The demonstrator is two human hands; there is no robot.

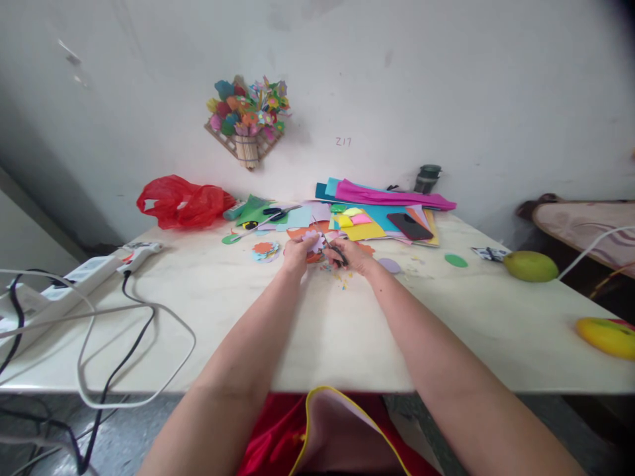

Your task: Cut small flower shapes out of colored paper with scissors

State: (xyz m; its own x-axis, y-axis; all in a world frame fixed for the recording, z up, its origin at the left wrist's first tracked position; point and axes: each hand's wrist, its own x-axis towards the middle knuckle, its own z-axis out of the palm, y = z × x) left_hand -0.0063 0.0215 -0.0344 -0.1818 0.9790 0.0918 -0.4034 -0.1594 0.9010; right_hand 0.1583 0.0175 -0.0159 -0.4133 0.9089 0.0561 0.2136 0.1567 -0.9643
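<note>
Between finger and thumb, my left hand [296, 254] grips a pale lilac paper flower [311, 240] with a scalloped edge. My right hand [353, 255] is closed round the dark handles of a pair of scissors [337, 255], whose blades point up beside the flower. Whether the blades touch the paper I cannot tell. Tiny coloured paper scraps [342, 277] lie on the table below the hands. To the left is a stack of cut paper flowers [265, 250], orange on top. A lilac paper circle [389, 266] lies right of my right hand.
Behind the hands are coloured paper sheets [367, 229], a phone [409, 226], and a second pair of scissors [278, 213]. A red plastic bag [183, 201] sits at the back left. Power strips [89, 276] and loose cables occupy the left; a green mango [530, 266] lies right.
</note>
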